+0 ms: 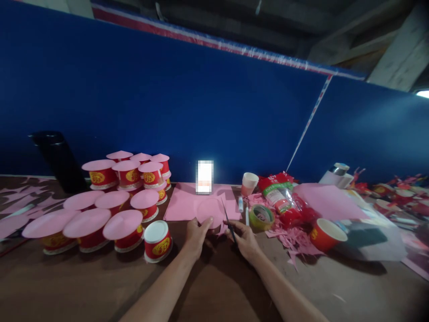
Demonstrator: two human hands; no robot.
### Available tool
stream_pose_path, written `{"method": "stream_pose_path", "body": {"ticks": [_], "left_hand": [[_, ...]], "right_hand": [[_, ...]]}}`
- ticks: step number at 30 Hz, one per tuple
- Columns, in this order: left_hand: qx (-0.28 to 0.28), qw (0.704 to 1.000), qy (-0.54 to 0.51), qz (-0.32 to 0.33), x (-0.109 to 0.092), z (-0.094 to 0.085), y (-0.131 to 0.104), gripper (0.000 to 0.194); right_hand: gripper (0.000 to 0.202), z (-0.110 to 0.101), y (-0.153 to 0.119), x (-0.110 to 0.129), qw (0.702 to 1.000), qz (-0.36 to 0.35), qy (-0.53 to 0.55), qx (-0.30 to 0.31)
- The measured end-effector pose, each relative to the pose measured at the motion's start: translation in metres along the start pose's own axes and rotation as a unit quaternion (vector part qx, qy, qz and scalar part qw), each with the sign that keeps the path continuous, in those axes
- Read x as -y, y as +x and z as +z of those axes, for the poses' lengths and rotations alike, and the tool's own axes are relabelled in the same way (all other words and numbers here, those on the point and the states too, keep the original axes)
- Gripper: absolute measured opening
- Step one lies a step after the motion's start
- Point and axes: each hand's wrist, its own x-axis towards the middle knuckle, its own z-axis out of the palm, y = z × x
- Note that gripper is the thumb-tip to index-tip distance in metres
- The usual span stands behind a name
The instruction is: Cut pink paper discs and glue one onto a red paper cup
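Blue partition panels (187, 98) stood behind the work surface, edged along the top with a red-and-white strip (234, 42) and parted on the right by a slanting patterned seam (310, 120). Above them, dim concrete beams (338, 31) showed. Brown and shadowed, the tabletop (214, 290) was bare nearest the person and crowded toward the panels.

Near the middle lay a stack of pink paper sheets (177, 205), with a bright upright screen (204, 176), blurred out, at its far edge. Over the stack's near edge was a pink paper disc (210, 210), pinched by the left hand (196, 237), its thumb pressed on top. Just beside it, the right hand (246, 241) had its fingers wrapped around dark scissors (229, 221), blades pointing away; how far these were parted could not be told.

On the left, red paper cups (93, 237) wore shallow pink cones (122, 221), with one uncovered cup (159, 243) upside down nearest the hands and a black cylinder (60, 161) leaning behind. On the right lay a tape roll (261, 218), a red plastic packet (281, 192), pink shreds (298, 241) and a tilted orange-red cup (328, 235).
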Motion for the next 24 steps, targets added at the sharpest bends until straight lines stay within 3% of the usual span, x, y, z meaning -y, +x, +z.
{"method": "stream_pose_path", "body": {"ticks": [24], "left_hand": [[-0.011, 0.999, 0.019, 0.025, 0.0047, -0.0037, 0.0047, 0.036]], "right_hand": [[0.036, 0.0009, -0.0004, 0.0008, 1.000, 0.002, -0.011, 0.008]]}}
